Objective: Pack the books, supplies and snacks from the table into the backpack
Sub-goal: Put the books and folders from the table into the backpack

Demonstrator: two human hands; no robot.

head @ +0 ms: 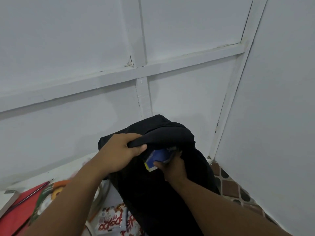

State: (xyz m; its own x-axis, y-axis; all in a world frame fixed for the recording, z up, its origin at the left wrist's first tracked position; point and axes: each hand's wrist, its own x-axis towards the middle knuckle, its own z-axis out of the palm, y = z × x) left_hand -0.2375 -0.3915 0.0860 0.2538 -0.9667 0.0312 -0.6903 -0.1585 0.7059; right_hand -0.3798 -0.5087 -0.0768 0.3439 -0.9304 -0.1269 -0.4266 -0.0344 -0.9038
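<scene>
A black backpack (pixel 163 181) stands upright on the table in front of me. My left hand (pixel 117 154) grips the top flap of the backpack and holds it up at the opening. My right hand (pixel 172 165) pinches a blue and yellow pack (pixel 156 158), which sits partly inside the opening under the flap. Its far end is hidden by the black fabric.
On the white table (pixel 71 167) to the left lie a red book (pixel 22 206) with a pencil (pixel 32 195) on it and a green and orange snack bag (pixel 51 195). White and red snack packets (pixel 112 220) lie by the backpack's base. Tiled floor (pixel 235 188) shows at right, walls close behind.
</scene>
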